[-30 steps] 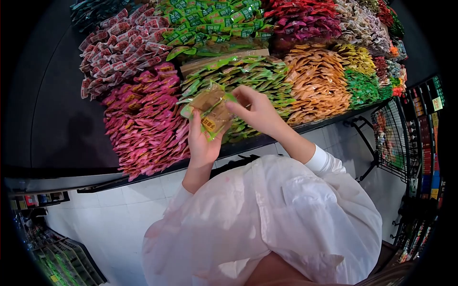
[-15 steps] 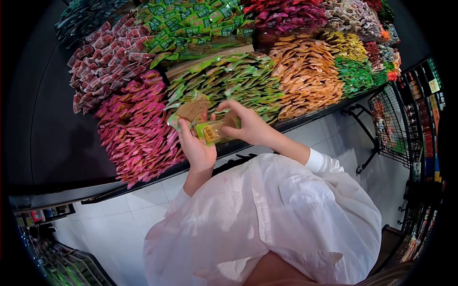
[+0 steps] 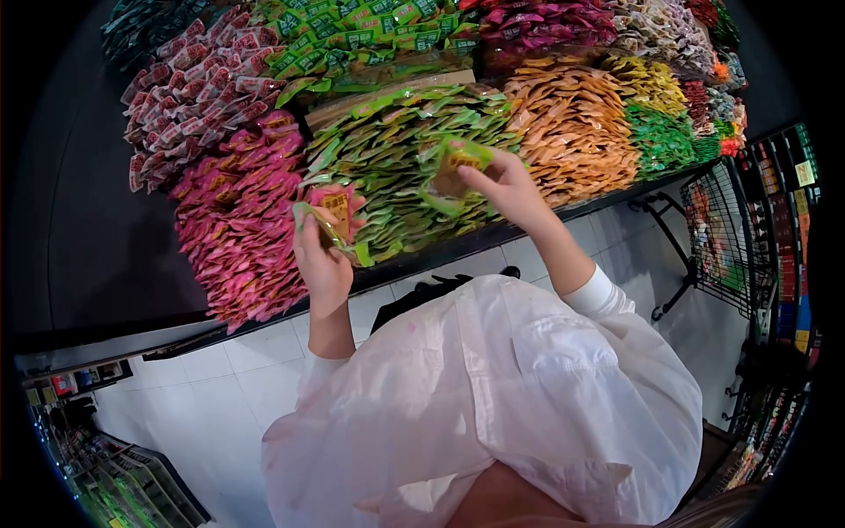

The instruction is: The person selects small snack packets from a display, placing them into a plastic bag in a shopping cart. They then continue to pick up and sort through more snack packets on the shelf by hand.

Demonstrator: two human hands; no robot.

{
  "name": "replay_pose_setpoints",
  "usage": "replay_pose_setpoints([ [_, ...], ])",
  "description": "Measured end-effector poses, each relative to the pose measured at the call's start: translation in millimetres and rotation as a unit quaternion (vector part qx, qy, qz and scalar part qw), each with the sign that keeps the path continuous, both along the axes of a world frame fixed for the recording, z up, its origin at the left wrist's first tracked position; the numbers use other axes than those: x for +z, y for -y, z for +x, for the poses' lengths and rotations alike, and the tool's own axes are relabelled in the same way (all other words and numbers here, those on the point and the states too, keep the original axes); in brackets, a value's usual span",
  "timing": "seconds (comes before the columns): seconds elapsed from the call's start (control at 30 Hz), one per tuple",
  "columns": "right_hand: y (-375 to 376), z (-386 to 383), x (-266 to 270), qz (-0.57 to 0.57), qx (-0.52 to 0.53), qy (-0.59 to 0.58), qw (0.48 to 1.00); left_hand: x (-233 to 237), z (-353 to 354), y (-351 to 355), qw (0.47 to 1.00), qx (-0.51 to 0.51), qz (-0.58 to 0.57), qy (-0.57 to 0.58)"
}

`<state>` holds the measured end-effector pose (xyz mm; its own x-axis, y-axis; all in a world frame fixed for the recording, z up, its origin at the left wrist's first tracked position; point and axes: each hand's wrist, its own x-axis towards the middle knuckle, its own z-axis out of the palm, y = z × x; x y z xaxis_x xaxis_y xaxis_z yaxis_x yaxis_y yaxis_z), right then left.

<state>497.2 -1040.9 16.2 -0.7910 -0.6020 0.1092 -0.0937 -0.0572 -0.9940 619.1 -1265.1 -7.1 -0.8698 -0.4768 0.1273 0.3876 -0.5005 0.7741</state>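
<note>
My left hand (image 3: pixel 324 268) is closed on snack packets (image 3: pixel 333 220), a green-edged one and a pink one, at the border between the pink packets (image 3: pixel 242 229) and the green packets (image 3: pixel 396 167). Farther right, my right hand (image 3: pixel 510 187) pinches a green-edged clear packet (image 3: pixel 451 176) by its right side, above the green pile. The two hands are apart. Orange packets (image 3: pixel 572 132) lie just beyond my right hand.
Red-and-white packets (image 3: pixel 198 92) and bright green packets (image 3: pixel 361 31) fill the back rows. The black display edge (image 3: pixel 475 239) runs in front of my body. At the right stand a wire cart (image 3: pixel 722 229) and stocked shelves (image 3: pixel 779 229).
My hands have moved apart. My right hand has lifted a packet up and right, away from my left hand, which has shifted left with its packets.
</note>
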Motion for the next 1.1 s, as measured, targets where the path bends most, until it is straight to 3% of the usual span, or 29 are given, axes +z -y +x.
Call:
replay_pose_setpoints([
  [0.07,-5,-8,4,-0.014,-0.069,-0.028,0.997,-5,3,1,0.993,-0.057,-0.09,0.049],
  [0.13,-3,-16,5,-0.03,-0.082,-0.054,0.995,2,0,-7,0.949,-0.035,-0.292,0.112],
  [0.2,0,-17,10,-0.047,-0.097,-0.082,0.991,5,-11,-10,0.789,0.037,-0.613,0.032],
  [0.27,9,-15,20,0.002,-0.084,-0.165,0.983,13,-19,-19,0.76,0.004,-0.647,0.054],
  [0.33,14,-20,17,-0.002,-0.079,-0.208,0.975,16,-31,-29,0.689,-0.031,-0.721,0.069],
  [0.4,13,-23,21,0.08,-0.09,-0.323,0.939,16,-38,-33,0.68,-0.023,-0.728,0.086],
  [0.47,8,-28,21,0.057,-0.114,-0.339,0.932,16,-41,-35,0.661,-0.022,-0.739,0.127],
  [0.53,0,-34,21,-0.001,-0.169,-0.198,0.966,18,-41,-37,0.66,-0.023,-0.737,0.144],
  [0.67,0,-33,21,0.013,-0.123,-0.283,0.951,19,-44,-32,0.668,-0.04,-0.725,0.165],
  [0.9,13,-31,12,-0.002,-0.131,-0.218,0.967,25,-50,-25,0.65,-0.087,-0.736,0.165],
  [0.97,12,-30,11,0.016,-0.13,-0.192,0.973,30,-49,-22,0.681,-0.093,-0.708,0.162],
  [1.1,12,-31,5,-0.005,-0.137,-0.19,0.972,29,-48,-21,0.687,-0.099,-0.697,0.179],
])
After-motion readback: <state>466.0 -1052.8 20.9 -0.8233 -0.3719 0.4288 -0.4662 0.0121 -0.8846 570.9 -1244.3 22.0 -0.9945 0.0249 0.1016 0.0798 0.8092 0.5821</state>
